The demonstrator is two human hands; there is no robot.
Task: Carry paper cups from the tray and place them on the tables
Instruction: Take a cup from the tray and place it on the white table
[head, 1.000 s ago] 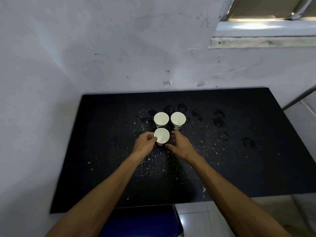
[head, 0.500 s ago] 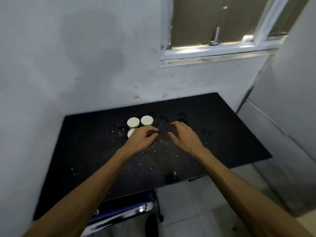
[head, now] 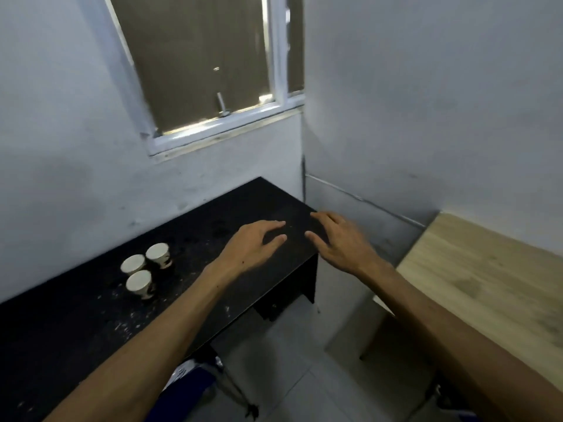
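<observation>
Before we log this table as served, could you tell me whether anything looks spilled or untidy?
The three paper cups stand upright, but pale specks and crumbs litter the black table around them. Nothing else stands out.

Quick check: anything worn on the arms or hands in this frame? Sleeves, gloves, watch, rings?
Nothing visible. The left hand and right hand are bare, with no gloves, rings or watch to be seen. Both forearms are bare to the frame's bottom edge, with no sleeve or wristband in view.

Bare room: black table (head: 76, 324), wooden table (head: 475, 278), window (head: 207, 62).
</observation>
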